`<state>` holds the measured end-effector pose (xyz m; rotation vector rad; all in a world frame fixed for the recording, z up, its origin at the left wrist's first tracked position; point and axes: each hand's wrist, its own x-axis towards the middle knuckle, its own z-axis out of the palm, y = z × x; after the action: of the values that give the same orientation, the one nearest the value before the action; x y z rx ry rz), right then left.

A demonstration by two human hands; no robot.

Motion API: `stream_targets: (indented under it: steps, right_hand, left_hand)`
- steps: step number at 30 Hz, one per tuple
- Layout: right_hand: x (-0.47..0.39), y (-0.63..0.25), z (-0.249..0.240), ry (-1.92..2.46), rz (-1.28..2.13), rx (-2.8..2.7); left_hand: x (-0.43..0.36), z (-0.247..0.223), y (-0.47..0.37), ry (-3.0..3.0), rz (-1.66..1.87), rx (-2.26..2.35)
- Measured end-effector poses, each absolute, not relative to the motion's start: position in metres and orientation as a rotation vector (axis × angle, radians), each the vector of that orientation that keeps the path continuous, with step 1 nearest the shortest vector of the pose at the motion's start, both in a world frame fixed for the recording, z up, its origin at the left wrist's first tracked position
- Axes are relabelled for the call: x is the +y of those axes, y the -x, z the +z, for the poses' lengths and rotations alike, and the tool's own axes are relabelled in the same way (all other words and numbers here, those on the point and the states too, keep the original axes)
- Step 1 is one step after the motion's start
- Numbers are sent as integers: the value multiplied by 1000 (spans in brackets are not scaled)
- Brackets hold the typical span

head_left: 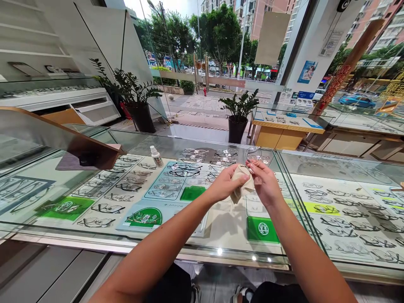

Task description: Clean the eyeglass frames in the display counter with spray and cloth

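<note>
Above the glass display case (217,248), my left hand (225,184) is closed on a beige cleaning cloth (241,185) with a zigzag edge. Part of the cloth hangs below my fingers. My right hand (265,179) pinches a pair of thin-rimmed eyeglasses (253,155) right beside it. One round lens rim sticks up past my fingertips, while the other side runs into the cloth and is mostly hidden. Both hands nearly touch. A small white spray bottle (156,156) stands upright on the glass to the left of my hands.
Rows of eyeglasses (101,208) lie under the glass, with green cards (263,229) among them. A wooden-edged mirror or panel (63,134) leans over the case at left. Beyond stand two potted plants (237,126) and a wooden display table (284,130).
</note>
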<state>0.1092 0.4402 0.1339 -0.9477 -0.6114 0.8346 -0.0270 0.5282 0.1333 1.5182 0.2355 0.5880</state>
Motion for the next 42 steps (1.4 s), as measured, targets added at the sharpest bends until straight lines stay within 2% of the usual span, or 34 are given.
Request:
stream_targets:
  steps: [8, 15, 21, 27, 34, 42]
  right_hand:
    - [440, -105, 130, 962, 785, -738]
    - [441, -111, 130, 945, 796, -704]
    - [438, -107, 131, 958, 790, -778]
    - [438, -110, 133, 924, 847, -668]
    - [440, -107, 132, 935, 828, -764]
    - [440, -110, 133, 957, 861, -660]
  left_hand:
    - [531, 127, 23, -1522, 742, 287]
    - [535, 134, 30, -1461, 489, 143]
    - [534, 133, 27, -1480, 642, 242]
    - [539, 142, 35, -1527, 488, 149]
    - [538, 133, 28, -1550, 672, 243]
    - [539, 138, 32, -1448, 451, 150]
